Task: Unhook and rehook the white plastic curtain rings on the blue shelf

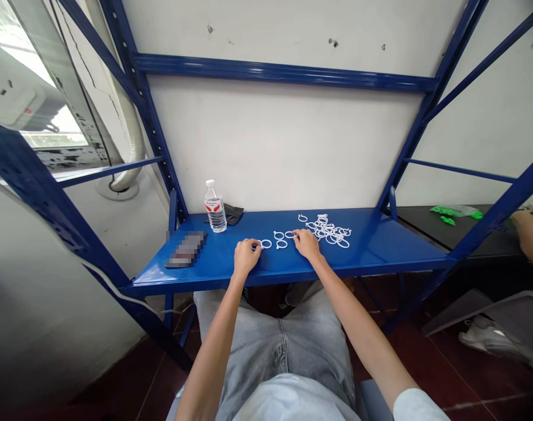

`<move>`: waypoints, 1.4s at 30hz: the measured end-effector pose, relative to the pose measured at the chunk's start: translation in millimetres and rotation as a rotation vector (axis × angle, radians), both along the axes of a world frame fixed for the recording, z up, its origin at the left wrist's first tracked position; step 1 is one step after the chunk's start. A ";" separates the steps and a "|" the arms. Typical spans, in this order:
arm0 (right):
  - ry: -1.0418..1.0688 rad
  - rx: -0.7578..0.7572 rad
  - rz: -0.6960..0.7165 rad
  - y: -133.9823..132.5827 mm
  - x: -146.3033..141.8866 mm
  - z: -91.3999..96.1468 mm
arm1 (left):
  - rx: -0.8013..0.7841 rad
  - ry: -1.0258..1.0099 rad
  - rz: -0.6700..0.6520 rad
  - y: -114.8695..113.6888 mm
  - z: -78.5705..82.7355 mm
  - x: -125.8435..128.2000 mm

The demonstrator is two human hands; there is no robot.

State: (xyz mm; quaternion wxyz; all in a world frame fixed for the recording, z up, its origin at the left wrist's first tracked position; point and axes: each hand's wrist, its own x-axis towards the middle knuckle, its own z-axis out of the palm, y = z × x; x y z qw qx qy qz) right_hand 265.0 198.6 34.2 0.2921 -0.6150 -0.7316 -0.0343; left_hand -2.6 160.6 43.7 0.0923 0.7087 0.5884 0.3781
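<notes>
**One ring pinched, many more near**

The left hand is closed on that ring with its fingertips. The right hand curls down beside another ring, but I cannot tell if it grips. Three more rings lie between the hands. A pile of too many rings to count sits at 1 o'clock on the blue shelf. One bottle stands at 11 o'clock, just beside one black pouch. One blurred block lies at 10 o'clock. Another person's hand shows at 3 o'clock.
</notes>
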 end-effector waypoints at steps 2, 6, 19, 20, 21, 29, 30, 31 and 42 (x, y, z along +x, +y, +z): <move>0.050 0.014 -0.003 2.6 1.6 -2.0 | -0.003 -0.002 0.000 0.2 -0.2 -0.1; 0.133 0.076 -0.035 5.4 4.3 -4.4 | -0.003 -0.004 0.003 0.8 -0.5 0.1; 0.198 0.089 -0.094 -1.2 1.9 3.5 | 0.000 -0.002 0.001 1.5 -2.0 -0.7; 0.197 0.081 -0.097 -1.8 1.5 4.2 | -0.002 -0.003 0.002 1.2 -1.7 -0.6; 0.194 0.072 -0.101 -2.3 1.2 4.9 | -0.004 -0.003 0.002 0.9 -1.4 -0.5; 0.180 0.074 -0.045 -6.0 -1.2 9.8 | -0.003 -0.003 0.000 1.3 -0.9 -0.5; 0.174 0.073 0.003 -6.4 -1.6 10.1 | -0.005 -0.003 0.002 1.2 -0.9 -0.5; 0.167 0.069 0.051 -6.9 -1.9 10.2 | -0.007 -0.004 0.003 1.1 -0.8 -0.5; 0.154 0.167 -0.043 -9.8 -3.9 9.8 | -0.012 -0.003 0.003 1.7 -1.9 -0.6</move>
